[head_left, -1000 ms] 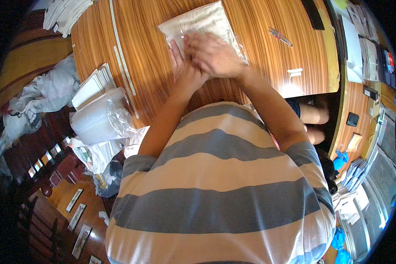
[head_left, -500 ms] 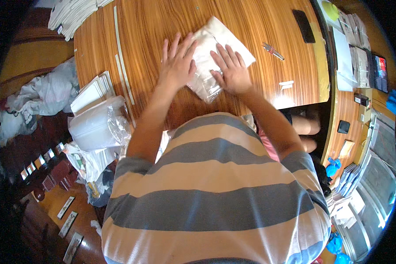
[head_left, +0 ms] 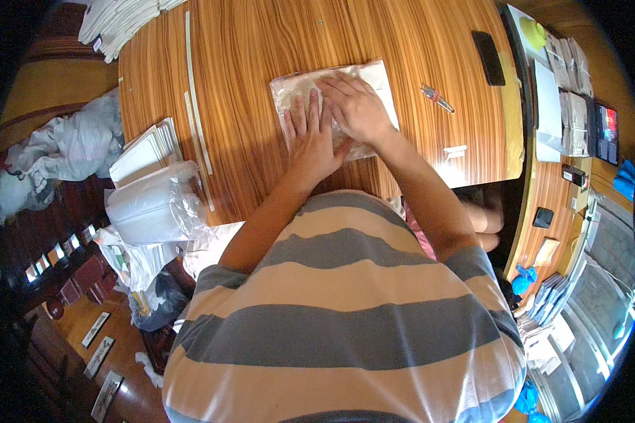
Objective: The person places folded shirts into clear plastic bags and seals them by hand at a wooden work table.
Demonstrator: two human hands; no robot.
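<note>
A flat white packet, which looks like folded fabric in a clear plastic bag, lies on the wood-grain table. My left hand rests on its lower left part, fingers stretched out and slightly spread. Over the packet's middle and right side lies my right hand, flat, with fingers extended toward the upper left. The fingers of the two hands come close together on the plastic. Neither hand grips anything.
Thread snips and a black phone lie to the right. A small white strip is near the right front edge. Clear plastic bags and white sheets sit at the left edge. Stacked white fabric stands far left.
The packet has turned from a slanted position to nearly square with me and shifted slightly left. My left hand has moved right onto it; my right hand has swung leftward across it.
</note>
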